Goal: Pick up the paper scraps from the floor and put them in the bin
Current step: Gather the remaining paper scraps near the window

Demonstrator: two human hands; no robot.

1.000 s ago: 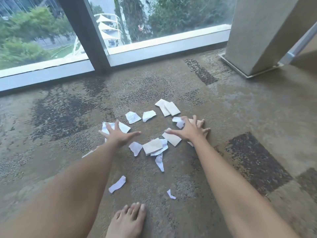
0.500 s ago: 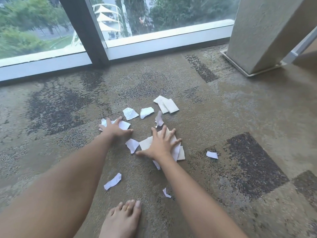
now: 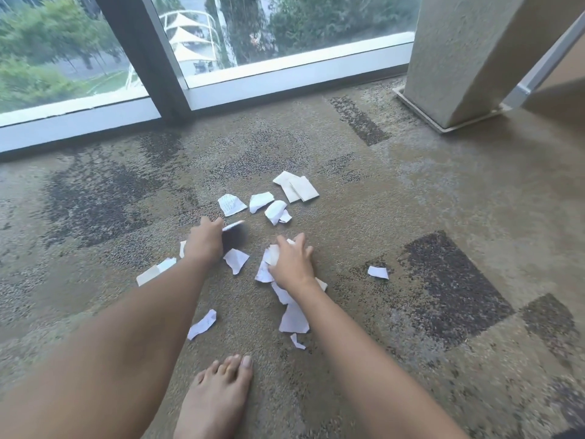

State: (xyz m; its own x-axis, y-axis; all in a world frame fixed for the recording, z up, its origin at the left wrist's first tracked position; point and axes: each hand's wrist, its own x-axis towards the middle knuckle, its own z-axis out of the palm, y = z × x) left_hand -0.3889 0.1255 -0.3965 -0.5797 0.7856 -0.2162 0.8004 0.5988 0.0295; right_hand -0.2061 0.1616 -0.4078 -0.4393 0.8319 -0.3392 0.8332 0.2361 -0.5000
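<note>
Lying scattered on the carpet (image 3: 411, 201), the paper scraps (image 3: 292, 318) looked light and limp, best pinched by edges; the right hand (image 3: 289, 264) pressed a pile, the left hand (image 3: 205, 240) gripped one blurred scrap.

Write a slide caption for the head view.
Both hands, left and right, gather paper scraps on patterned carpet.
</note>
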